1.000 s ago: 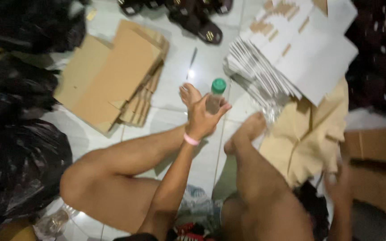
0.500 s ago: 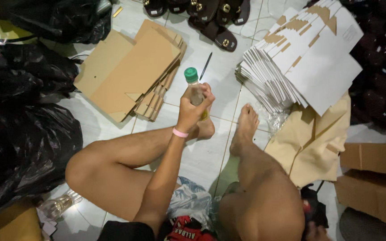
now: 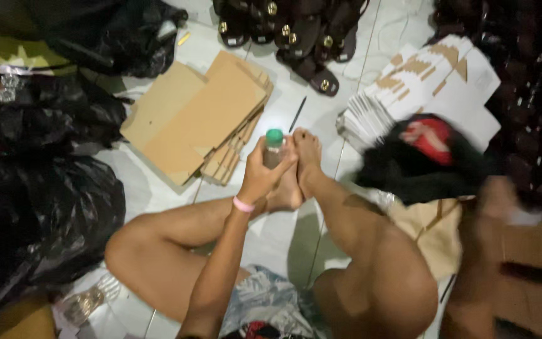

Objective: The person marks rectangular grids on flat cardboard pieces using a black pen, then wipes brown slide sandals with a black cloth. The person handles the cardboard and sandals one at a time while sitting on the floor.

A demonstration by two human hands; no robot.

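Left hand (image 3: 260, 177) keeps closed grip on green-capped bottle (image 3: 273, 148). Right hand (image 3: 494, 201), newly in view and blurred, lifts black-red cloth (image 3: 421, 157); its grip cannot be told.

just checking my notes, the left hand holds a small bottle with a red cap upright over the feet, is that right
Not quite: the cap is green, not red. The head view shows the left hand wrapped around the small bottle, which stands upright over the feet, as you said.

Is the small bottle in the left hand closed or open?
Closed: the green cap sits on the bottle, held upright by the left hand.
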